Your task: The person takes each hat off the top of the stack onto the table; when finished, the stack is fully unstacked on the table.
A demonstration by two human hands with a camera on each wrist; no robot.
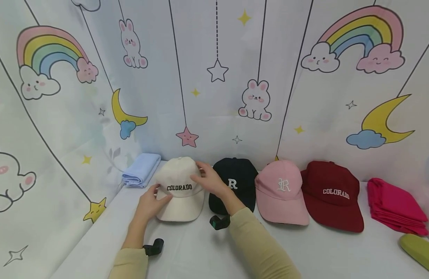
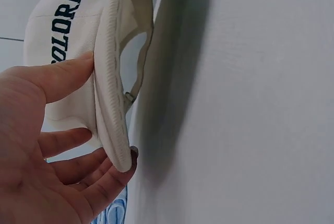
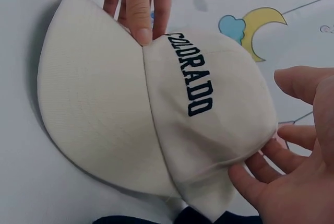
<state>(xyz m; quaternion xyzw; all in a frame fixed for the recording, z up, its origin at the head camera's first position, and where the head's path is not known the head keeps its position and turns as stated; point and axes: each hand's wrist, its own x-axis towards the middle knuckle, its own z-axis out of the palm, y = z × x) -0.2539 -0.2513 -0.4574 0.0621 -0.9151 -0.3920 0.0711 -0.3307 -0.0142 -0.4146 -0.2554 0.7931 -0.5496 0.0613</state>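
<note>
A cream baseball cap (image 1: 181, 180) lettered COLORADO stands at the left end of a row of caps, its brim toward me. My left hand (image 1: 152, 202) grips it at the side where crown meets brim. In the left wrist view, the thumb (image 2: 70, 78) presses the front while the other fingers pass beneath the brim. My right hand (image 1: 214, 181) is at the opposite upper side of the crown. Its fingertips (image 3: 245, 179) touch the fabric in the right wrist view, with the thumb (image 3: 295, 83) held apart from the cap.
A black cap (image 1: 247, 186), a pink cap (image 1: 280, 193) and a dark red cap (image 1: 331, 193) continue the row rightward. Folded light-blue cloth (image 1: 141, 170) lies at the left, folded bright pink cloth (image 1: 395, 205) at the right. Near the right edge is a green object (image 1: 420, 252). A patterned curtain (image 1: 214, 108) hangs behind.
</note>
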